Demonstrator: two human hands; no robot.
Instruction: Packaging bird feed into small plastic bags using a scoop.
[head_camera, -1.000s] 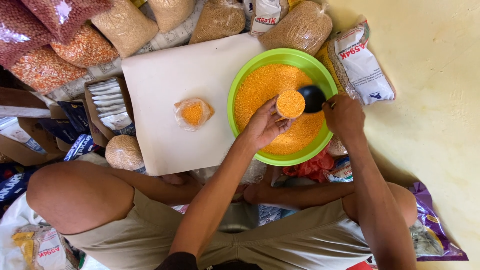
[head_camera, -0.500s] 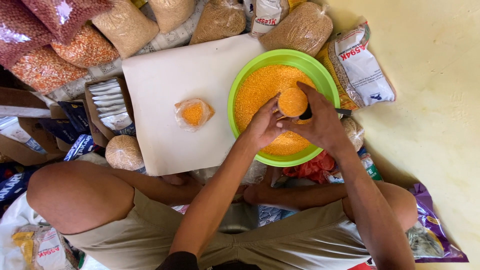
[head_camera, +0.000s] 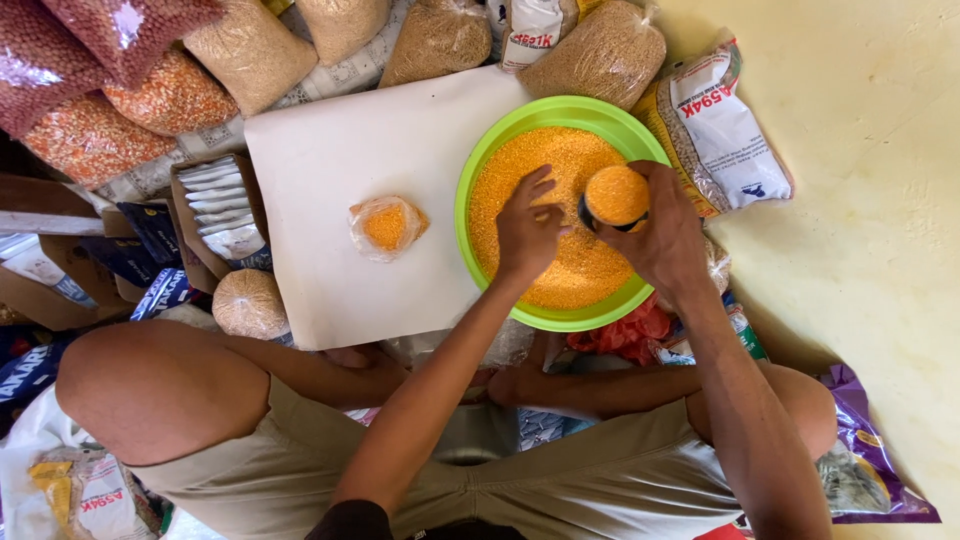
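A lime-green bowl (head_camera: 500, 150) full of orange lentils sits at the right edge of a white board (head_camera: 330, 150). My right hand (head_camera: 665, 235) holds a small dark cup (head_camera: 616, 197) heaped with lentils, upright above the bowl. My left hand (head_camera: 527, 225) hovers over the lentils just left of the cup, fingers spread and empty, fingertips near the cup's rim. A small knotted clear bag of orange lentils (head_camera: 386, 226) lies on the board to the left.
Large bags of grains and pulses (head_camera: 250, 50) line the far side. A printed sack (head_camera: 725, 130) lies right of the bowl, a round filled bag (head_camera: 250, 303) and a box of sachets (head_camera: 220, 205) left of the board. My crossed legs are below.
My right hand has shifted its grip and lifted the filled cup slightly, now holding it from the right. My left hand has let go of the cup and opened beside it.
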